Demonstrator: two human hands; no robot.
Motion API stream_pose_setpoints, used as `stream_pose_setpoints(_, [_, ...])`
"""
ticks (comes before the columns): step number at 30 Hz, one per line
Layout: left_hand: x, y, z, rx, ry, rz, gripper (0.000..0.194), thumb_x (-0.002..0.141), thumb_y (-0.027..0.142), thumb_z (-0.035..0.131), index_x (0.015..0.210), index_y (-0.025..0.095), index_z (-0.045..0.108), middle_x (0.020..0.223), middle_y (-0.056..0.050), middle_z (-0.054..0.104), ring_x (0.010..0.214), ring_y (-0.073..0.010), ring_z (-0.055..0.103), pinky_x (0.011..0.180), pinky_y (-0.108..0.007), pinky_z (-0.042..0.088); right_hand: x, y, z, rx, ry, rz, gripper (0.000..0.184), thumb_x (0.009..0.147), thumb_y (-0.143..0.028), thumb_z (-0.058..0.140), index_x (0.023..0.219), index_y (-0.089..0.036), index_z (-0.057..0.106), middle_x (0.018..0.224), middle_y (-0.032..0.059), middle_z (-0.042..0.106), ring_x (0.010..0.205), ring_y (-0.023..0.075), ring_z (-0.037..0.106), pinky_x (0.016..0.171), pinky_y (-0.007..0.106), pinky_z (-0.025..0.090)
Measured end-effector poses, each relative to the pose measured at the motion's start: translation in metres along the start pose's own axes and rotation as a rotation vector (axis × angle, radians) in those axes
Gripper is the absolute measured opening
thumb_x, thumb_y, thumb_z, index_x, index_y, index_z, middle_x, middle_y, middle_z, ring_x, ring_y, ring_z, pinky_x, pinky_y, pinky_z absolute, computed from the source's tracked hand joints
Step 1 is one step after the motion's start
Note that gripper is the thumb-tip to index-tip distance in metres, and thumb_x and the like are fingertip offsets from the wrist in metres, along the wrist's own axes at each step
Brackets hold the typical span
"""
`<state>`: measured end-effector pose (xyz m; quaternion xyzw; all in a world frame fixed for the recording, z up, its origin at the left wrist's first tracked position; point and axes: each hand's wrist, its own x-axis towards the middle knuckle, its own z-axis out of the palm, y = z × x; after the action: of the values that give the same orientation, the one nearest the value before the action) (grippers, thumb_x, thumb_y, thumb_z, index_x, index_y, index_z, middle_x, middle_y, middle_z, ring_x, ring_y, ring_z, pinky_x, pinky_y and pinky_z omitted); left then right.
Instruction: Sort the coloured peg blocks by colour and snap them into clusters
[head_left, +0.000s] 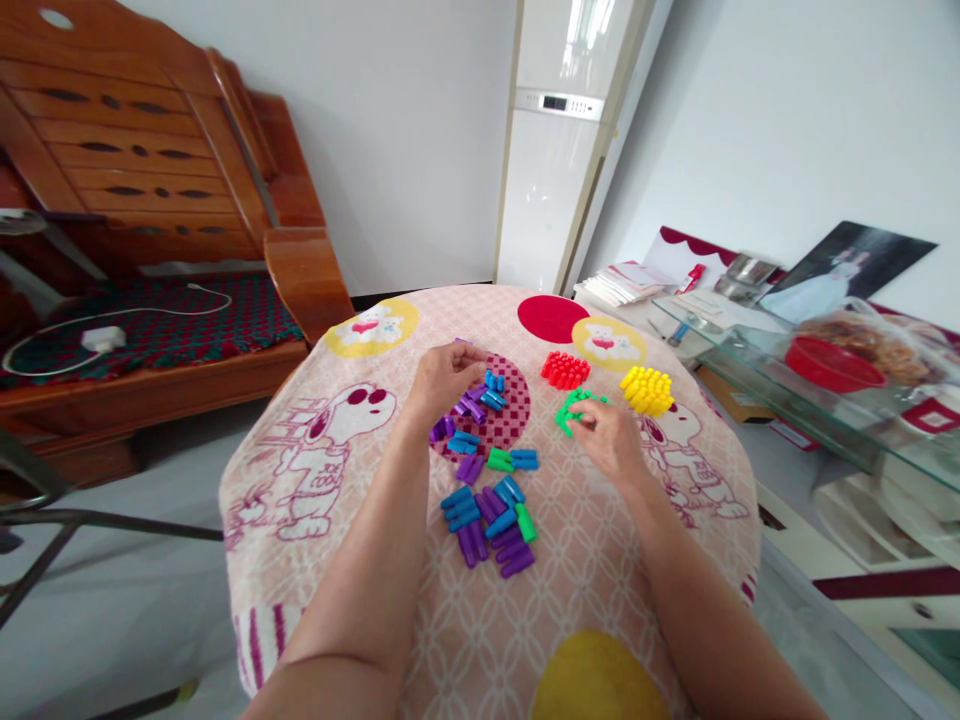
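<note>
Small plastic pegs in several colours lie on a cloth-covered round table. My left hand [448, 380] is over the far end of a loose pile of purple pegs [471, 404] and blue pegs [493, 399]. Its fingers are bent together, and what they hold, if anything, is hidden. My right hand [611, 440] reaches to a cluster of green pegs [574, 405], thumb and forefinger pinched at the cluster's near side. Beyond stand tight groups of red pegs [565, 371] and yellow pegs [647, 390]. Nearer me lie more purple pegs [472, 543], blue pegs [460, 508] and a green peg [526, 523].
The patterned tablecloth [330, 590] drapes over the table's edge. A wooden bench [150, 200] with a white charger [103, 340] stands at left. To the right, a glass shelf [750, 345] bears a red bowl [832, 362] and papers [622, 283]. A white cabinet-like appliance [544, 190] stands behind.
</note>
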<state>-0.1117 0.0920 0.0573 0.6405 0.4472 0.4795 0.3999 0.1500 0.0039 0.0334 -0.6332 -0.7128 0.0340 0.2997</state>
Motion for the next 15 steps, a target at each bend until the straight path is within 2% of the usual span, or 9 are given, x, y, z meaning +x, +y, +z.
stream_pose_setpoints(3, [0.000, 0.001, 0.000, 0.000, -0.002, 0.002, 0.025, 0.071, 0.028, 0.068, 0.092, 0.015, 0.071, 0.076, -0.004, 0.073, 0.065, -0.0173, 0.069, 0.063, -0.029, 0.057, -0.009, -0.025, 0.009, 0.101, -0.056, -0.243, 0.013, 0.088, -0.016, 0.060, 0.087, -0.018, 0.073, 0.085, 0.0056, 0.073, 0.080, 0.0175, 0.066, 0.076, 0.027, 0.047])
stream_pose_setpoints(7, [-0.001, 0.002, 0.000, -0.018, -0.001, -0.004, 0.024, 0.070, 0.028, 0.069, 0.091, 0.016, 0.071, 0.076, -0.004, 0.073, 0.066, -0.0170, 0.069, 0.065, -0.029, 0.057, -0.018, -0.050, 0.027, 0.035, -0.254, -0.480, 0.012, 0.088, -0.018, 0.066, 0.098, -0.017, 0.073, 0.095, 0.0081, 0.072, 0.094, 0.0208, 0.063, 0.085, 0.031, 0.046])
stream_pose_setpoints(9, [-0.001, 0.002, 0.001, -0.024, -0.001, -0.007, 0.024, 0.070, 0.028, 0.069, 0.091, 0.016, 0.071, 0.076, -0.004, 0.073, 0.065, -0.0170, 0.069, 0.065, -0.029, 0.058, -0.019, -0.054, 0.035, -0.008, -0.326, -0.532, 0.018, 0.086, -0.018, 0.069, 0.103, -0.017, 0.072, 0.096, 0.0087, 0.071, 0.094, 0.0218, 0.062, 0.087, 0.033, 0.046])
stream_pose_setpoints(11, [-0.001, 0.003, 0.001, -0.022, 0.001, -0.006, 0.025, 0.070, 0.028, 0.069, 0.091, 0.015, 0.071, 0.076, -0.004, 0.073, 0.065, -0.0171, 0.069, 0.065, -0.029, 0.058, -0.020, -0.055, 0.040, -0.012, -0.343, -0.552, 0.021, 0.084, -0.015, 0.069, 0.105, -0.016, 0.072, 0.095, 0.0089, 0.071, 0.094, 0.0222, 0.062, 0.087, 0.034, 0.046])
stream_pose_setpoints(15, [-0.001, 0.002, 0.001, -0.016, 0.001, 0.007, 0.025, 0.071, 0.029, 0.068, 0.091, 0.015, 0.071, 0.076, -0.004, 0.073, 0.066, -0.0175, 0.069, 0.063, -0.029, 0.058, -0.020, -0.055, 0.041, 0.113, -0.221, -0.494, 0.021, 0.081, -0.010, 0.066, 0.099, -0.018, 0.072, 0.092, 0.0074, 0.072, 0.092, 0.0214, 0.063, 0.086, 0.033, 0.048])
